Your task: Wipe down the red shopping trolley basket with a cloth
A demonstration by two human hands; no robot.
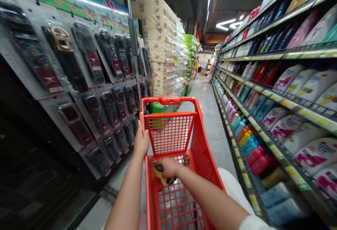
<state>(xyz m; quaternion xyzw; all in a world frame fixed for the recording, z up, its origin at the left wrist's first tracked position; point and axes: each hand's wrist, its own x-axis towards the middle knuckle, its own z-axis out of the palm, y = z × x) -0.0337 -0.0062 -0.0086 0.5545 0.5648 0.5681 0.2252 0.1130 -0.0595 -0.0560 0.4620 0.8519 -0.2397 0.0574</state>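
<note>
The left hand point(142, 143) curls around the left rim of a red, latticed plastic shopping basket point(204, 154). Inside it, low and near its left wall, the right hand point(170, 167) grasps a small yellow-and-black object point(158, 174), partly hidden by the fingers. Black belts in clear packaging point(88, 53) hang left; white plastic bottles with pink labels point(316, 153) line the right shelves point(289, 102).

At six o'clock, the red plastic basket cart point(206, 154) contains a yellow-and-black rounded object point(158, 175), in the right hand point(170, 168). Flat clear-packaged black belts point(88, 49) hang at ten; cream boxy wrapped packs point(159, 44) stand stacked at twelve; long metal shelves point(286, 103) carry multicoloured plastic bottles point(321, 154) at three.
</note>
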